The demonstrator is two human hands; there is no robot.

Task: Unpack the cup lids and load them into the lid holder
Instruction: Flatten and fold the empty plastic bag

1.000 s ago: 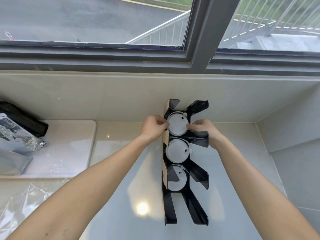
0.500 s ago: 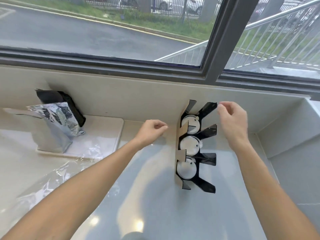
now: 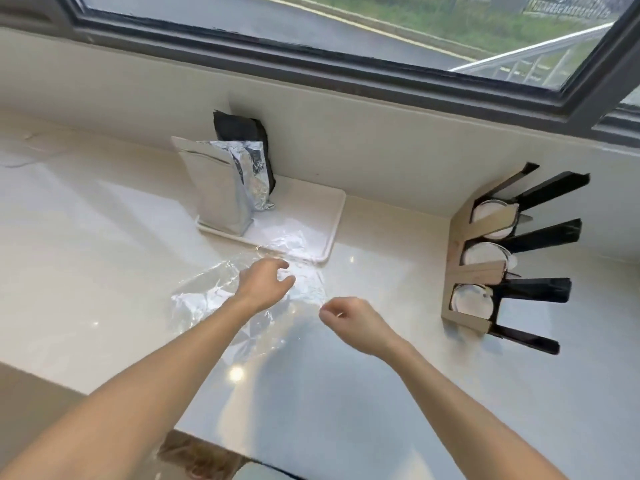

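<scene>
Moved since earlier: both of our hands had left the lid holder (image 3: 498, 268) and come over to the clear plastic wrap (image 3: 242, 306) in the middle of the table (image 3: 346, 393); half a second before, the right hand was up at the holder's top arm.
Left hand: our left hand (image 3: 265, 280) hovered over the upper part of the wrap, fingers (image 3: 282, 265) loosely curled and spread, nothing between them; we could not tell whether they touched the film.
Right hand: our right hand (image 3: 353, 318) sat at the wrap's right edge, thumb and forefinger drawn close together; whether they pinched the film we could not tell.
Lid holder: it lay flat at the right of the table, against the back wall, black arms pointing right, tan card along its left side.
Cup lids: three white cup lids (image 3: 472, 301) sat in the holder's three slots, one above another, well apart from both hands' fingers, off to their right.
Plastic wrap: crumpled, transparent, flat on the table, its far end lying over the near edge of the white tray (image 3: 332, 216).
Tray: it carried a silver foil pouch (image 3: 221, 192) standing upright, with a black bag (image 3: 239, 128) behind it against the wall.
Window: a dark frame (image 3: 346, 74) ran above the wall.
</scene>
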